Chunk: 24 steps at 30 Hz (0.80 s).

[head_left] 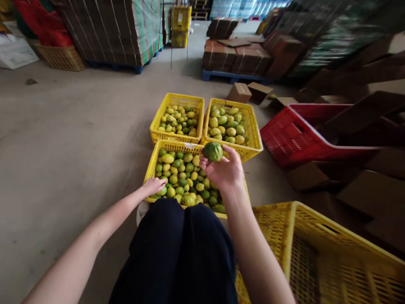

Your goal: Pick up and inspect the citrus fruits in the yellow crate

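Floor (76, 143): grey; yellow crates (174, 137)
Room: strapped stacks (98, 33), pallets (207, 76)
Right hand (226, 169): pinching green fruit (213, 151)
Left hand (154, 185): fingers' grip unclear

Left hand (154, 186): fingertips partly obscured at citrus fruits (173, 179) in front yellow crate (152, 162); I cannot confirm grip. Right hand (229, 171): held green citrus (213, 151) hides part of fingers. Right forearm (248, 236) and knees (167, 228) mask crate sections. White label (190, 146) on rim: too small for me to read. Lower-right yellow crate (275, 223): cut off by frame edges. Wrapped load (329, 46), upper right: blurred.
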{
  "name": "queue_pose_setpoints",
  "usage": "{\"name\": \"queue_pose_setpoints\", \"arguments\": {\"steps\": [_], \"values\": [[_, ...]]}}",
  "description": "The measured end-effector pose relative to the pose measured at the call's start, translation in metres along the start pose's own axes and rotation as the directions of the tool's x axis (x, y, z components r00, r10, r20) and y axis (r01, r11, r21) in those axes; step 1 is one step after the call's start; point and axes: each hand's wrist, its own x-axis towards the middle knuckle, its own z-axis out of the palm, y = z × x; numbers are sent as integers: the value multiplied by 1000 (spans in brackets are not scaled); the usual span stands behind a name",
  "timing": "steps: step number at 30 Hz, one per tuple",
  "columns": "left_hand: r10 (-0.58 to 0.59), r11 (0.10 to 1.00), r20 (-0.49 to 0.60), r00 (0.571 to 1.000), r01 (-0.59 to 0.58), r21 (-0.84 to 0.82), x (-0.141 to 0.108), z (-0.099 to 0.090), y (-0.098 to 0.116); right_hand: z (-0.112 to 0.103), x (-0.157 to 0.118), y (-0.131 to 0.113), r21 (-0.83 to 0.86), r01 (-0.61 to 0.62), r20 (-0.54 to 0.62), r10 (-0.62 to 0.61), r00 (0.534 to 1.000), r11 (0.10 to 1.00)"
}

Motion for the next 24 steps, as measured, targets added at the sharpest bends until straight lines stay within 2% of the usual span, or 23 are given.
{"name": "queue_pose_setpoints", "arguments": {"steps": [4, 7, 9, 11, 13, 15, 16, 19, 24], "values": [[27, 999, 0, 1000, -27, 42, 18, -11, 2, 45, -8, -10, 173, 80, 18, -85, 996, 982], [26, 998, -8, 1000, -26, 60, 24, -19, 6, 57, -9, -7, 269, 133, 51, -152, 987, 954], [17, 998, -6, 1000, -16, 68, 24, -22, 9, 49, -11, 1, 327, 148, 35, -168, 985, 933], [7, 998, 9, 1000, -7, 69, 25, -21, 11, 30, -15, 11, 383, 156, -44, -151, 988, 911], [-7, 998, 38, 999, 4, 64, 26, -17, 11, 6, -22, 22, 425, 180, -197, -103, 975, 887], [-30, 998, 74, 997, 26, 55, 28, -10, 7, -17, -31, 28, 437, 225, -364, -57, 929, 871], [-46, 998, 93, 995, 42, 51, 30, -5, 5, -26, -36, 30, 431, 250, -411, -59, 910, 867], [-97, 995, 147, 984, 92, 40, 35, 7, -3, -42, -51, 25, 409, 308, -439, -111, 892, 859], [-167, 986, 230, 959, 167, 19, 41, 26, 1, -48, -61, 12, 400, 399, -484, -180, 856, 825]]}}
